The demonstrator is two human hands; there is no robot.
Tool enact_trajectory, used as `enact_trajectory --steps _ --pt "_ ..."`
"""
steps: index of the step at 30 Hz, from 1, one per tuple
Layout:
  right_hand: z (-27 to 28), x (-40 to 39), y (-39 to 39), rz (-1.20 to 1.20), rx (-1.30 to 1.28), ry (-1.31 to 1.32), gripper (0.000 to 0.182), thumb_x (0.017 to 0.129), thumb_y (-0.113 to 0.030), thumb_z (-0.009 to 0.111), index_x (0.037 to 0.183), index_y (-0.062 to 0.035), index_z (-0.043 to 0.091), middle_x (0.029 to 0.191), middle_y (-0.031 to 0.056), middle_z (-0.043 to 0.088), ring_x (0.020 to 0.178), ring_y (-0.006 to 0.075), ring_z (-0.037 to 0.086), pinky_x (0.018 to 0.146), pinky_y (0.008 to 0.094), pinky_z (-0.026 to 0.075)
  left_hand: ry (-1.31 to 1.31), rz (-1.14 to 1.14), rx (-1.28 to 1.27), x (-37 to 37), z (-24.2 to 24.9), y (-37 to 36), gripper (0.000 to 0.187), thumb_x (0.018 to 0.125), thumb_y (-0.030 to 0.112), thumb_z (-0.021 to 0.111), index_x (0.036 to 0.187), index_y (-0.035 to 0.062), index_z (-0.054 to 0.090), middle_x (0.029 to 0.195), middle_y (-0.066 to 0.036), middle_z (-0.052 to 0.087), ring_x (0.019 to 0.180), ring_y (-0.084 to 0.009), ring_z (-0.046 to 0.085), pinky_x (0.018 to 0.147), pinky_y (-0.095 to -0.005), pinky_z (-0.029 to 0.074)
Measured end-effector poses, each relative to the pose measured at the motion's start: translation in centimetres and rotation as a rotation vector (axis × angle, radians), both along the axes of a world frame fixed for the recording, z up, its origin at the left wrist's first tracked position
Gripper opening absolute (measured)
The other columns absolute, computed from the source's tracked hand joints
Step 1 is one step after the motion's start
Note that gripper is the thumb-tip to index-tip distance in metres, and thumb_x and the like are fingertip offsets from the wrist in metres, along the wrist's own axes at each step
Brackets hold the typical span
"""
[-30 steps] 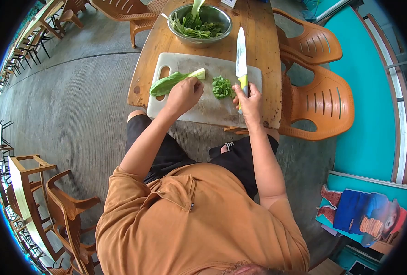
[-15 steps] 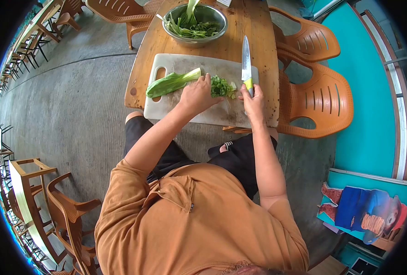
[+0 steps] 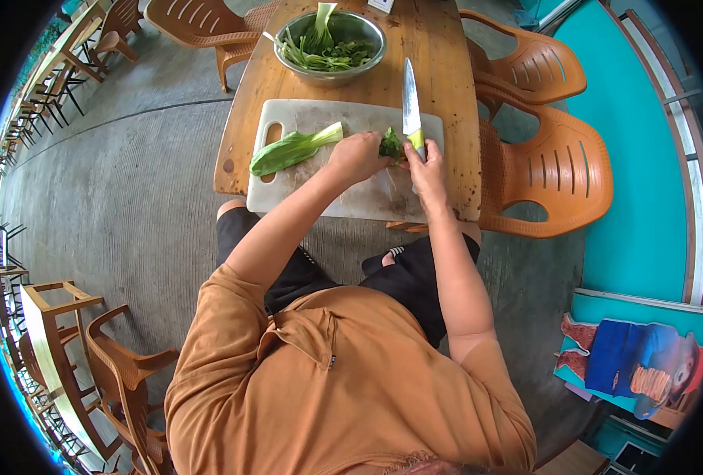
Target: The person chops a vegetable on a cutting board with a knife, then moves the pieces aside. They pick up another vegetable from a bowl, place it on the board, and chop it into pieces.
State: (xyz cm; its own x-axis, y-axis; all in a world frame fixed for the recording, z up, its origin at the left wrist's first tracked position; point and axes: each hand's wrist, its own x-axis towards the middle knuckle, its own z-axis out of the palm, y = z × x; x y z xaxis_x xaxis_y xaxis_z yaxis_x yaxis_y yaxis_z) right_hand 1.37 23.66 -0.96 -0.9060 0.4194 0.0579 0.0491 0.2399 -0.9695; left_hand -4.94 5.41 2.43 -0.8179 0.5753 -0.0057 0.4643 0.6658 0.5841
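My right hand [image 3: 428,176] grips a kitchen knife [image 3: 411,99] by its yellow-green and grey handle, blade pointing away from me. Against the knife hand, my left hand [image 3: 358,157] has its fingers curled round a small heap of chopped leafy greens [image 3: 392,144]; part of the heap is hidden by the fingers. Both hands are over the right half of a white cutting board [image 3: 288,194]. To the left of my left hand, a whole leafy green stalk [image 3: 294,150] lies slantwise on the board, its pale cut end towards the right.
Beyond the board, a steel bowl [image 3: 331,77] holds cut greens, with a pale stalk sticking up. Both stand on a wooden table [image 3: 438,63]. Orange plastic chairs [image 3: 561,170] are close along the table's right side, and another chair [image 3: 209,24] is at the upper left.
My left hand has moved right, drawing the chopped greens together against my right hand. The knife has shifted slightly left. The whole stalk stays on the board.
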Motion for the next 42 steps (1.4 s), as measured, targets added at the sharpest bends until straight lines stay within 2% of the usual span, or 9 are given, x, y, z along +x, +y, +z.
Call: enact_trajectory --steps 10,16,18,22,26,29,32,35,42 --pt "2.1 -0.7 2.9 -0.013 -0.087 -0.09 0.026 0.106 -0.019 0.071 0.121 0.0028 0.067 0.106 0.0062 0.07 0.088 0.0118 0.068 0.074 0.0291 0.064 -0.012 -0.054 0.08 -1.6 -0.5 3.6 0.052 0.089 0.041 0.082 0.116 -0.0014 0.071 0.112 -0.026 0.075 0.111 -0.0447 0.072 0.097 -0.0521 0.056" --pt "2.1 -0.3 4.0 -0.022 -0.066 -0.071 0.029 0.104 -0.018 0.074 0.117 0.0068 0.067 0.099 0.0083 0.07 0.081 0.0122 0.068 0.07 0.0296 0.064 0.087 -0.071 0.141 -1.2 -0.1 3.0 0.068 0.089 0.042 0.083 0.137 -0.0028 0.066 0.115 -0.025 0.076 0.115 -0.0439 0.072 0.101 -0.0493 0.056" --pt "2.2 0.0 4.0 -0.033 -0.078 -0.056 0.03 0.104 -0.019 0.074 0.117 0.0071 0.067 0.098 0.0081 0.07 0.08 0.0119 0.068 0.069 0.0296 0.064 -0.053 -0.076 0.157 -1.0 1.9 2.0 0.072 0.092 0.041 0.082 0.145 -0.0026 0.061 0.118 -0.024 0.077 0.115 -0.0409 0.073 0.101 -0.0461 0.057" --pt "2.9 0.6 3.9 -0.059 -0.033 -0.074 0.035 0.103 -0.023 0.076 0.118 0.0068 0.068 0.095 0.0066 0.07 0.079 0.0105 0.067 0.066 0.0285 0.06 -0.102 -0.048 0.236 -1.7 1.7 0.5 0.068 0.095 0.038 0.08 0.146 -0.0036 0.061 0.119 -0.023 0.077 0.113 -0.0376 0.075 0.099 -0.0443 0.058" --pt "2.5 1.5 4.3 -0.071 -0.01 -0.083 0.037 0.103 -0.026 0.077 0.12 0.0054 0.068 0.094 0.0049 0.07 0.079 0.0095 0.066 0.062 0.028 0.055 -0.081 0.016 0.29 -1.8 3.2 -1.7 0.055 0.099 0.033 0.077 0.141 0.0002 0.066 0.118 -0.019 0.078 0.107 -0.0342 0.077 0.096 -0.0426 0.059" --pt "1.5 3.1 4.9 -0.085 0.181 0.005 0.037 0.103 -0.028 0.077 0.125 0.0014 0.068 0.088 0.0042 0.071 0.069 0.0083 0.063 0.061 0.0285 0.052 0.023 0.051 0.317 -1.9 3.8 -5.4 0.045 0.1 0.027 0.076 0.137 0.0021 0.07 0.118 -0.018 0.078 0.105 -0.0326 0.077 0.095 -0.0418 0.059" --pt "5.5 6.5 2.3 -0.087 0.022 -0.103 0.034 0.105 -0.027 0.075 0.124 0.0 0.069 0.086 0.0041 0.072 0.067 0.0085 0.062 0.059 0.0282 0.05 0.206 0.164 0.273 -2.1 4.1 -9.4 0.033 0.1 0.022 0.076 0.126 0.0008 0.075 0.121 -0.017 0.076 0.111 -0.031 0.074 0.098 -0.0411 0.057" --pt "5.2 9.1 1.7 -0.041 0.001 -0.116 0.029 0.107 -0.025 0.072 0.123 -0.0011 0.069 0.085 0.0035 0.072 0.067 0.0078 0.062 0.058 0.0263 0.048 0.149 0.191 0.194 -2.1 3.7 -12.2 0.033 0.1 0.023 0.076 0.125 0.0005 0.076 0.124 -0.018 0.075 0.113 -0.0334 0.073 0.101 -0.0421 0.056" --pt "6.2 13.9 -1.6 0.039 -0.042 -0.189 0.022 0.107 -0.019 0.072 0.117 -0.0001 0.068 0.078 -0.0008 0.064 0.066 0.0073 0.061 0.061 0.0267 0.049 0.481 0.08 0.114 1.4 1.4 -11.2 0.017 0.092 0.024 0.08 0.101 0.009 0.079 0.102 -0.008 0.068 0.107 -0.0299 0.064 0.097 -0.0439 0.049"
